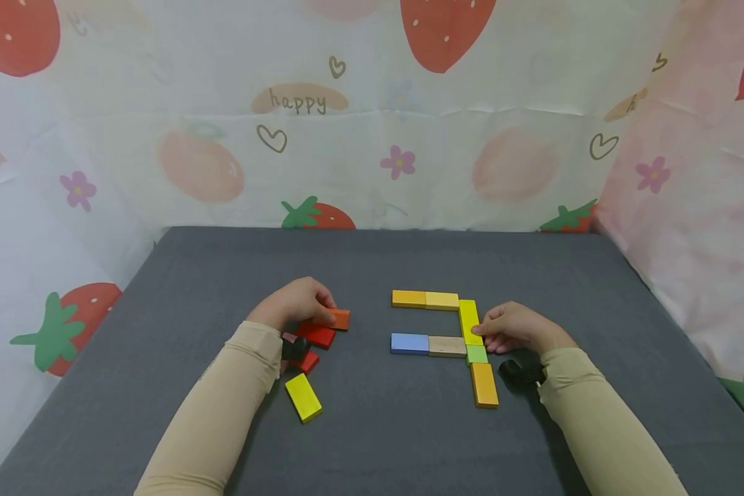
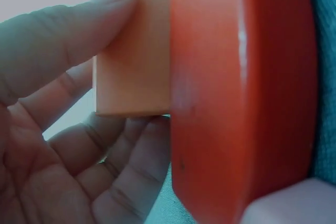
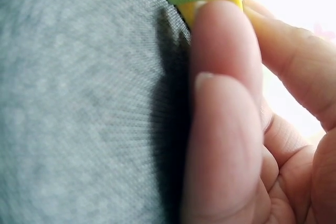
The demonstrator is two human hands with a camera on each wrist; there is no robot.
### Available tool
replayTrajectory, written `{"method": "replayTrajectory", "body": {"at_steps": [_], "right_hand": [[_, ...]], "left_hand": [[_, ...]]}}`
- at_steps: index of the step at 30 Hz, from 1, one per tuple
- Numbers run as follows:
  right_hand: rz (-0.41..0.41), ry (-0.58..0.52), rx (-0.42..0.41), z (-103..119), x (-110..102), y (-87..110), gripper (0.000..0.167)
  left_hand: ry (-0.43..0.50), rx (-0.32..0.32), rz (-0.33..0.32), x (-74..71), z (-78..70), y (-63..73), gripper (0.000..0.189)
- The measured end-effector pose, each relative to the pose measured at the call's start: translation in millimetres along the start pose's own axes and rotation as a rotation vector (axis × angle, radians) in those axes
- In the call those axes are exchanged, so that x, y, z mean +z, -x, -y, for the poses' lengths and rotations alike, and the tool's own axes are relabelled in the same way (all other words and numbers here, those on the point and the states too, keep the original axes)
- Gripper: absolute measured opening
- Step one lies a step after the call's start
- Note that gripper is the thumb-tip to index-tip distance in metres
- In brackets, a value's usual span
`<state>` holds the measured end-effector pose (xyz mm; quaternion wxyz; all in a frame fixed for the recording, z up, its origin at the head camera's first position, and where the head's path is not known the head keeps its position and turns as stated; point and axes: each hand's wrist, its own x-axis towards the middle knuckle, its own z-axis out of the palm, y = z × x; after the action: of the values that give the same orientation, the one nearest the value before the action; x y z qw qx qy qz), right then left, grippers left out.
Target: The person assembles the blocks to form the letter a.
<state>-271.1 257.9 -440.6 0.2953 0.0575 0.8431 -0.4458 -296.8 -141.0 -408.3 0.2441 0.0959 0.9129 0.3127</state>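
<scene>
So, my left hand pinches an orange block between thumb and fingers, at 10 o'clock on the grey worktop. A red block lies at its 8 o'clock; whether they touch, I cannot tell. Another red block sits at 6 o'clock from the first, and a lemon block at 6 o'clock beyond. Over at 3 o'clock, my right hand, fingers bent, pinches the edge of a yellow block. A green block meets its 6 o'clock end, then an amber block. From its 12 o'clock end, a pale-yellow block and a golden block run towards 9 o'clock. Level with the green block, a bare-wood block and a blue block run likewise.
</scene>
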Motion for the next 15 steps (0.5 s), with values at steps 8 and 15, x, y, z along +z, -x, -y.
{"method": "replayTrajectory", "body": {"at_steps": [8,15], "right_hand": [[-0.003,0.004,0.012,1,1,-0.9,0.024],[-0.007,0.009,0.024,0,0,-1.6,0.024]], "left_hand": [[0.008,0.036,-0.077,0.2,-0.6,-0.9,0.007],[0.025,0.087,-0.091,5.7,-13.5,-0.3,0.008]]}}
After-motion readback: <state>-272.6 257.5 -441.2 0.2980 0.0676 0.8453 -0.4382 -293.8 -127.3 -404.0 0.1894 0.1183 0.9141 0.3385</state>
